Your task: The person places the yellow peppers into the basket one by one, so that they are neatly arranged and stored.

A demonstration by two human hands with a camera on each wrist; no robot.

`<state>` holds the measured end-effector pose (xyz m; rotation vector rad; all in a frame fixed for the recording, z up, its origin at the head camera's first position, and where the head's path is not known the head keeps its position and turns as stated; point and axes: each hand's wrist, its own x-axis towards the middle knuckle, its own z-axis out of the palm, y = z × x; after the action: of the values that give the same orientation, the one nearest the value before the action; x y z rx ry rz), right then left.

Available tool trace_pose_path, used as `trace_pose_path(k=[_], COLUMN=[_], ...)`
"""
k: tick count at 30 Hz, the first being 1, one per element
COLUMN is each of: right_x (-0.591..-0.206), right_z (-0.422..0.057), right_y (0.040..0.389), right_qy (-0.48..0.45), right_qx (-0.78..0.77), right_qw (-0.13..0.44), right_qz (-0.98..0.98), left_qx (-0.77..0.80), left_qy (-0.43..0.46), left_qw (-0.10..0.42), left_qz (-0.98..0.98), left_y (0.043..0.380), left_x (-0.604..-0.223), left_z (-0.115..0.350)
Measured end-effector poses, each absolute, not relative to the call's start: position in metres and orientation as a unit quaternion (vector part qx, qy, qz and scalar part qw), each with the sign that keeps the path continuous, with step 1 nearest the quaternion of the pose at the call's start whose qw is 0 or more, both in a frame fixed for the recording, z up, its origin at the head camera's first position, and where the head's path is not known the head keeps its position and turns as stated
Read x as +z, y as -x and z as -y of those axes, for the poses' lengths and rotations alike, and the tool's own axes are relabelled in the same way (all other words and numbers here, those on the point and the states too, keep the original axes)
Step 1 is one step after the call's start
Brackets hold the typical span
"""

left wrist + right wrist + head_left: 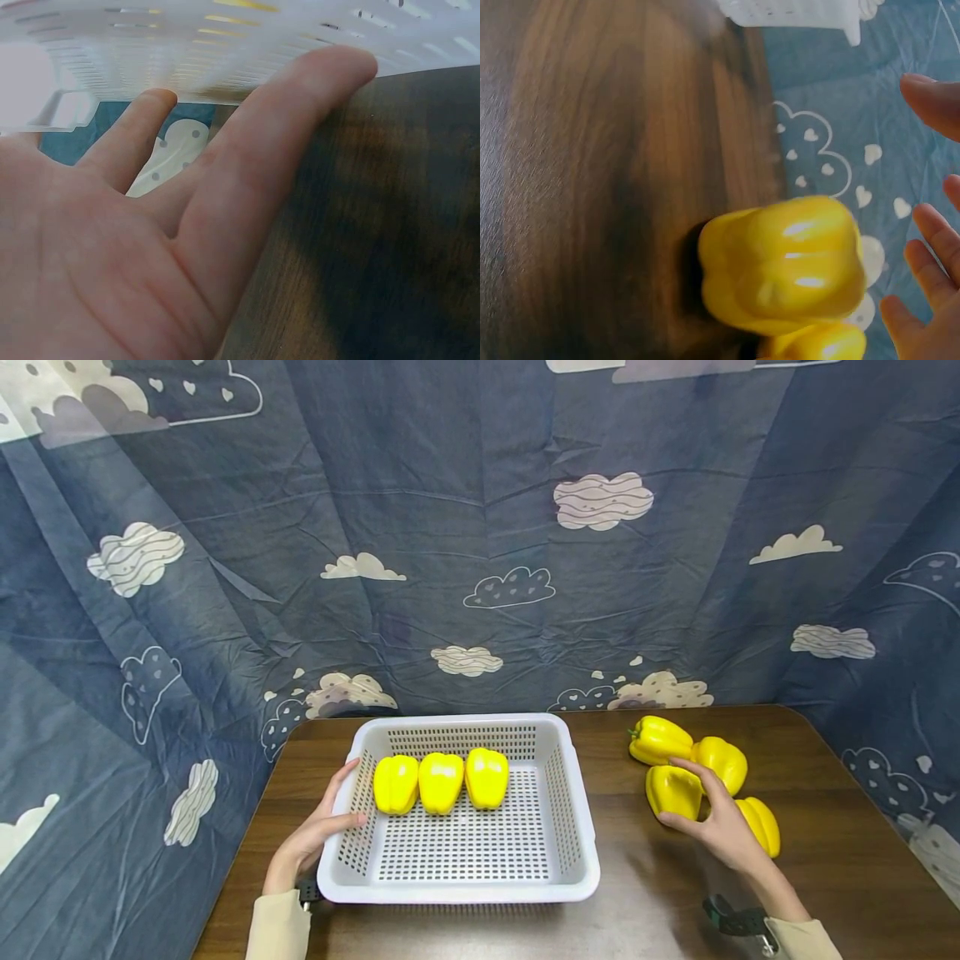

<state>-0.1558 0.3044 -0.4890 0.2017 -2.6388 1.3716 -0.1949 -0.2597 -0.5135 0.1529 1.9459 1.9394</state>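
My left hand (317, 833) rests at the left side of a white perforated plastic basket (459, 893), fingers fairly straight. In the left wrist view, the thumb (255, 157) lies along the basket's slotted wall (292, 37). Three yellow bell peppers (441, 782) stand in a row inside the basket. On the right, my right hand (723, 827) reaches over a yellow bell pepper (670, 792), thumb and fingers spread about it. The right wrist view shows those fingers (934, 277) apart from a bell pepper (784, 266).
Around the right hand lie more yellow bell peppers: one at the back (660, 739), one beside it (722, 766), and one partly behind the hand (761, 827). A dark wooden table (622, 877) bears everything. A blue curtain with clouds (450, 527) hangs behind it.
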Motion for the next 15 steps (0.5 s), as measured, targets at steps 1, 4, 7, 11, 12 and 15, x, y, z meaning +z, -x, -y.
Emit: trace_pose_path(k=[1,4,7,11,12,15], right_x=[-0.490,-0.493,-0.495,-0.498,-0.499,-0.503], right_z=[-0.306,-0.309,-0.313,-0.316,-0.316,-0.317], right_y=[0.156,0.158,0.160,0.163,0.163,0.165], right_qy=[-0.064,-0.052,-0.044,-0.050,-0.052,-0.053], right_qx=[0.456,0.450,0.440,0.436,0.436,0.434], right_qw=[0.078,0.070,0.065,0.068,0.070,0.070], right_qz=[0.884,0.889,0.895,0.896,0.896,0.897], left_qx=[0.691,0.694,0.695,0.693,0.693,0.692], left_qy=[-0.055,-0.057,-0.059,-0.061,-0.061,-0.060], left_qw=[0.195,0.197,0.198,0.197,0.197,0.197], left_qz=[-0.694,-0.691,-0.689,-0.691,-0.691,-0.692], left_y=[0.195,0.195,0.195,0.195,0.195,0.195], left_x=[-0.513,-0.513,-0.512,-0.512,-0.512,-0.513], left_z=[0.260,0.260,0.260,0.260,0.260,0.260])
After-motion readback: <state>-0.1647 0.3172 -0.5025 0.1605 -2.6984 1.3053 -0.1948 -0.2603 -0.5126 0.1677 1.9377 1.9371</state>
